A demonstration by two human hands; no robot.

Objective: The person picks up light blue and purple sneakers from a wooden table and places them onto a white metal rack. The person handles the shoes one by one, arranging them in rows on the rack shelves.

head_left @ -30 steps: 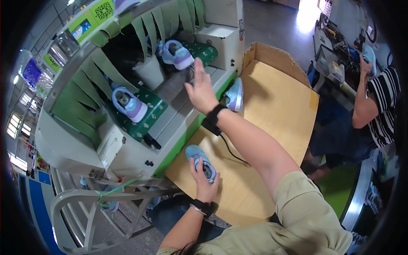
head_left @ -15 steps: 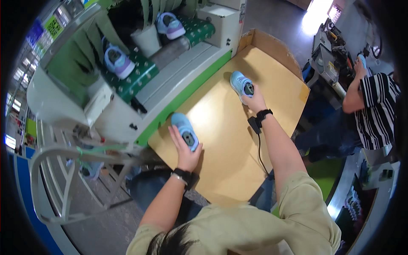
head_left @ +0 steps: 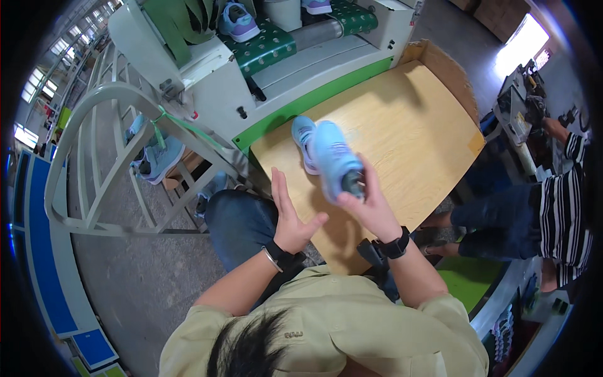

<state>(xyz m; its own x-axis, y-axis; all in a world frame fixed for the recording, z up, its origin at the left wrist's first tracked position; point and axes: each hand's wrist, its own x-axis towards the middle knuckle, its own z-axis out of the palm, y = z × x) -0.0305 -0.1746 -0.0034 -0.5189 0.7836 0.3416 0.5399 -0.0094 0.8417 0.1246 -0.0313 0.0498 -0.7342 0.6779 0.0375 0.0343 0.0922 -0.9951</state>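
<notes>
My right hand point(head_left: 370, 204) grips a light blue sneaker point(head_left: 333, 151) by its heel end. The toe points away from me; the shoe is slightly blurred and appears raised above the tabletop. A dark insert shows in its opening. Just left of it, partly hidden behind it, a second light blue sneaker point(head_left: 304, 139) rests on the wooden table point(head_left: 402, 138). My left hand point(head_left: 294, 217) is open near the table's near-left edge, fingers stretched out and thumb apart, holding nothing.
Beyond the table stands a white and green machine with a green dotted belt point(head_left: 267, 53), carrying sneakers point(head_left: 239, 25). On the left, a grey metal rack point(head_left: 103, 91) holds more shoes point(head_left: 160, 157). A cardboard edge point(head_left: 449, 72) borders the table's far right. A person in a striped shirt point(head_left: 562, 213) stands at right.
My left hand has let go of its sneaker, which now stands on the table. The right hand has brought its sneaker left and nearer, beside the other. The view has shifted left.
</notes>
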